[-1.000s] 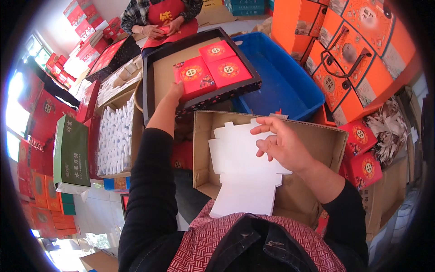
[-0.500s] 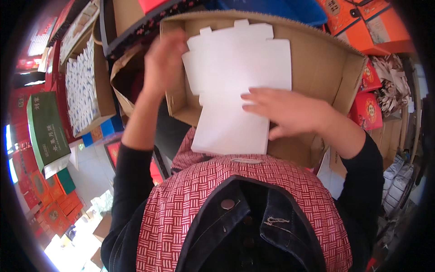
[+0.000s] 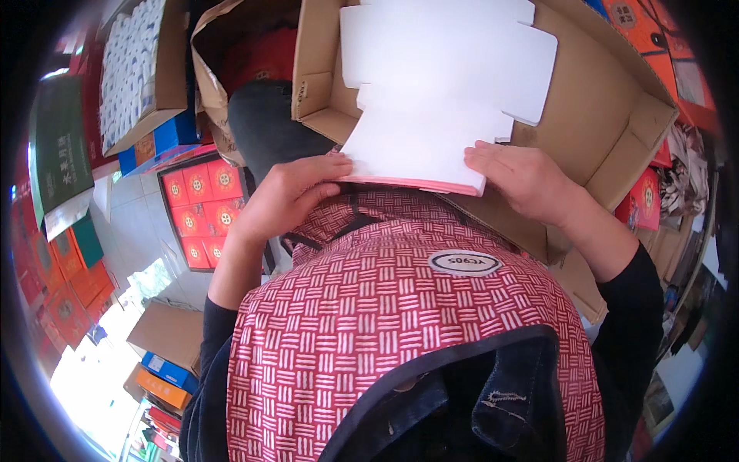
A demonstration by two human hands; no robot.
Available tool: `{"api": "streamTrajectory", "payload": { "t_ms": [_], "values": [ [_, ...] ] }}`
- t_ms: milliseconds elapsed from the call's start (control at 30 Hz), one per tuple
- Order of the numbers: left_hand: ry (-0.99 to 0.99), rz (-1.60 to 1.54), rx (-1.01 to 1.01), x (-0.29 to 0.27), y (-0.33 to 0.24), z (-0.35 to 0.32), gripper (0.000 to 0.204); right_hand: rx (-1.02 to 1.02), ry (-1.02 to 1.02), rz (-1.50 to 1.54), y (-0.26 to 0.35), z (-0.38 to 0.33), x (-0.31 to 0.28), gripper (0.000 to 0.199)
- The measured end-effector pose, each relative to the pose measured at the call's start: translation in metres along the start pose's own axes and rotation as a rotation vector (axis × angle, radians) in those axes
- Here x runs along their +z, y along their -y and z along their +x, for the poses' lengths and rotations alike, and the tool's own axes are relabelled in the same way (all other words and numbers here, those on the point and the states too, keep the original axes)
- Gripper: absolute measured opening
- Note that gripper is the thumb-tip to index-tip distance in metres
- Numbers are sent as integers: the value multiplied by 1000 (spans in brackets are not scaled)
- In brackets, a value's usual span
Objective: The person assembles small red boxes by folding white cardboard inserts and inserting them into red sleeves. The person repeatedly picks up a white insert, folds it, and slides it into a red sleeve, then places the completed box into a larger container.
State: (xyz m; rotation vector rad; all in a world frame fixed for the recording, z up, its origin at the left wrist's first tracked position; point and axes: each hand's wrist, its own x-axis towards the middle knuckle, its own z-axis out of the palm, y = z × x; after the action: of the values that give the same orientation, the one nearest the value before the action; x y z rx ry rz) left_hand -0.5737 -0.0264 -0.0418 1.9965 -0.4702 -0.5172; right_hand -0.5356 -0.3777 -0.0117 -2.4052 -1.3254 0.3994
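Observation:
A stack of white die-cut cardboard box blanks [image 3: 431, 92] with tabs and flaps lies in front of me, its near edge showing several pinkish layers. My left hand [image 3: 296, 189] is closed at the stack's near left corner, fingertips on the edge and thumb curled beneath them. At the near right edge, my right hand [image 3: 519, 177] grips the stack with its fingertips on the white top face. What the right thumb does is hidden. The stack rests partly over an open brown cardboard box [image 3: 596, 115], and its near end reaches my red patterned apron [image 3: 385, 292].
Left of the box stand an open brown paper bag [image 3: 212, 73] and a carton of white wrapped pieces [image 3: 131, 73]. A tray of red square packs [image 3: 202, 204] is on the tiled floor at left. Orange boxes [image 3: 627, 19] sit at the far right.
Both hands have come to the stack's near corners, the left from beyond its far left side and the right from its top face. The view has shifted toward my apron.

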Motion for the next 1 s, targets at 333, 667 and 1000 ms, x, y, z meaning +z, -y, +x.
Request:
{"api": "streamTrajectory", "payload": {
  "t_ms": [333,667,1000],
  "values": [
    [275,-94,-42,-22,25,21,25,-63,117,165,7,6,-24,20],
    [396,-50,8,-18,34,36,28,377,447,604,34,57,-3,31],
    [388,-86,31,-17,41,35,14,405,541,638,29,64,-4,23]
  ]
}}
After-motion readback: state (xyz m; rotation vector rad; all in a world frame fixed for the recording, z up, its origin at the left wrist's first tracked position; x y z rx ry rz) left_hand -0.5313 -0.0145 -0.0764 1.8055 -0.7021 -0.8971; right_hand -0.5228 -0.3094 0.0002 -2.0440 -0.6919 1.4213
